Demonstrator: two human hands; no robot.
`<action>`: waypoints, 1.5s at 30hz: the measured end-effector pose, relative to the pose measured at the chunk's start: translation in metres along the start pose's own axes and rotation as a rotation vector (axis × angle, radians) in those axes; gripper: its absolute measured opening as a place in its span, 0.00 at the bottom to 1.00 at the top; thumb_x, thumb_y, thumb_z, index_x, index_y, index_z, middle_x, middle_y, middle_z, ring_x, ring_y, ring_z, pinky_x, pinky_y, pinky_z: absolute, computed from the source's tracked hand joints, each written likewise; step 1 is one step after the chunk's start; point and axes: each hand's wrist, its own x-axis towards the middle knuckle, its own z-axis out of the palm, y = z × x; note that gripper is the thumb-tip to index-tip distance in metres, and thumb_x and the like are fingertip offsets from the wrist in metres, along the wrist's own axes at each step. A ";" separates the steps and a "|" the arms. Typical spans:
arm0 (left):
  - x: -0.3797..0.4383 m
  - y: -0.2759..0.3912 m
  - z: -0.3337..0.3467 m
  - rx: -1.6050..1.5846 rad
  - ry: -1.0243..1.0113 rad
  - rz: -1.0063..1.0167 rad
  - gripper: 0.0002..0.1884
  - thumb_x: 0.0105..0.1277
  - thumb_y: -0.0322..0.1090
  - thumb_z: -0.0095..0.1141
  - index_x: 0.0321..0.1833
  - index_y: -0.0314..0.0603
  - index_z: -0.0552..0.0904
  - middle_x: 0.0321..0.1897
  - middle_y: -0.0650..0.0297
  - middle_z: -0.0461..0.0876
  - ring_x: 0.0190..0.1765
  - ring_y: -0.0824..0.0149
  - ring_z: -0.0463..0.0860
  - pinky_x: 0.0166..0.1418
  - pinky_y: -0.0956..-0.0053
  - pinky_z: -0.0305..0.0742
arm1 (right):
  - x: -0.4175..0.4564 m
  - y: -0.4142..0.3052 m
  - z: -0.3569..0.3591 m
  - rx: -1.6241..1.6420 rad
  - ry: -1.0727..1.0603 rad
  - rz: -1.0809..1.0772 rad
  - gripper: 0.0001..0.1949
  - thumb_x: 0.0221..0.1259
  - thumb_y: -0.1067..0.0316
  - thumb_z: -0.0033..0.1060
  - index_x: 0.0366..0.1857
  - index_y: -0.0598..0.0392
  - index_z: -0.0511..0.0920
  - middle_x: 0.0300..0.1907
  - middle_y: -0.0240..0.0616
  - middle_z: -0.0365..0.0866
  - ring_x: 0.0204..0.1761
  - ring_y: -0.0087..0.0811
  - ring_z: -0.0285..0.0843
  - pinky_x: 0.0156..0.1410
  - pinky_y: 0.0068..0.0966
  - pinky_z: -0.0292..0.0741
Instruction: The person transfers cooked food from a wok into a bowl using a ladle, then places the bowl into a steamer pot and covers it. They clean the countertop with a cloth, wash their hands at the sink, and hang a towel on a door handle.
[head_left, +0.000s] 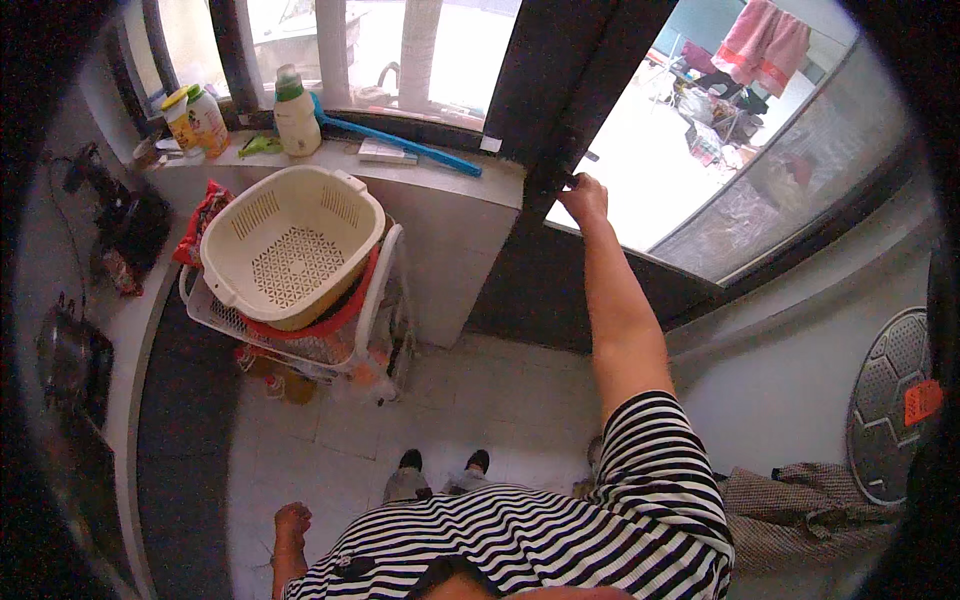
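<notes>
My right arm is stretched forward, and my right hand grips the dark handle at the edge of a dark-framed door. Bright glass or an opening lies just beyond it; the glare hides which. My left hand hangs low beside my body, its fingers curled, with nothing visible in it. Ahead of that hand, a cream plastic colander basket rests in a red basin on a white rack.
A windowsill left of the door carries bottles and a long blue plastic tool. Along the left runs a counter with dark appliances. Checked cloth and a round patterned panel are at the right.
</notes>
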 end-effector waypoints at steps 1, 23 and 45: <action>-0.013 0.021 -0.004 0.379 -0.049 0.048 0.07 0.56 0.36 0.59 0.36 0.46 0.84 0.35 0.59 0.84 0.38 0.55 0.84 0.37 0.60 0.79 | 0.000 0.005 0.011 0.088 -0.011 0.026 0.14 0.50 0.56 0.65 0.36 0.54 0.83 0.38 0.48 0.84 0.44 0.48 0.82 0.50 0.39 0.77; -0.165 0.673 -0.153 -0.669 0.080 1.657 0.31 0.72 0.40 0.50 0.73 0.35 0.59 0.74 0.52 0.58 0.77 0.56 0.55 0.78 0.63 0.46 | -0.442 0.137 -0.130 0.216 0.220 0.224 0.10 0.48 0.67 0.68 0.33 0.53 0.77 0.33 0.42 0.79 0.37 0.46 0.76 0.43 0.37 0.73; -0.024 0.994 0.108 0.244 -0.123 1.384 0.30 0.58 0.55 0.57 0.61 0.48 0.78 0.57 0.56 0.80 0.57 0.55 0.80 0.66 0.58 0.70 | -0.710 0.154 -0.131 0.102 0.623 1.952 0.15 0.52 0.60 0.62 0.41 0.51 0.74 0.40 0.41 0.78 0.41 0.46 0.77 0.47 0.43 0.71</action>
